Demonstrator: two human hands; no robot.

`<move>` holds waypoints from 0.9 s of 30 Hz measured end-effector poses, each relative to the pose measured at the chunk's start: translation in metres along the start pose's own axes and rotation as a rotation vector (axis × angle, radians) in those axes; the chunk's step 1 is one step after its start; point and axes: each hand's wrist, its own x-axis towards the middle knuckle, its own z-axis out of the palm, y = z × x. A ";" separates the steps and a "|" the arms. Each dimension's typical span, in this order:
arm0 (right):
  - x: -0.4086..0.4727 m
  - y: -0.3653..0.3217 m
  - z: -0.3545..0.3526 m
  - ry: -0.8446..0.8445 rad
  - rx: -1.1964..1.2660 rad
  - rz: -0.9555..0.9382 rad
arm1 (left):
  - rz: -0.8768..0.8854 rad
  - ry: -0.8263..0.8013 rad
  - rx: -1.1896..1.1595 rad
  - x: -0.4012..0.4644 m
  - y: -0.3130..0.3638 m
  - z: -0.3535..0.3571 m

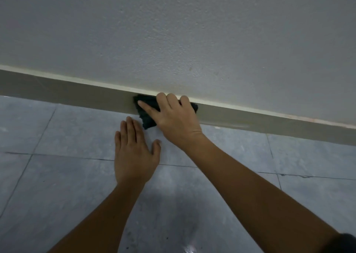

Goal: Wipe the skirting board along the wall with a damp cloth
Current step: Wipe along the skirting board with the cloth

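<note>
Wiping was in hand: the right hand (pixel 173 116) pressed the dark cloth (pixel 147 116) flat against the skirting board (pixel 77 96), fingers spread over it. The left hand (pixel 134 152) lay open on the floor (pixel 57 175), holding nothing. The next stroke appeared to call for steady pressure along the board.

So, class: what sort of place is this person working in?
Probably an indoor room at floor level: a textured white wall, a grey skirting board along its foot, and a tiled floor.

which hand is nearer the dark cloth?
Right. The right hand presses the dark green cloth flat against the grey skirting board; the left hand lies flat on the tiled floor just below it, apart.
</note>
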 end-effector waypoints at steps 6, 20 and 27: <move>-0.081 0.061 0.010 -0.383 -0.030 0.051 | 0.006 -0.005 0.022 0.000 -0.004 0.000; -0.079 0.044 0.033 -0.264 0.064 0.090 | 0.049 -0.042 0.027 -0.008 0.040 0.003; -0.143 0.109 0.017 -0.296 0.013 0.151 | 0.000 -0.026 0.009 -0.016 0.059 0.023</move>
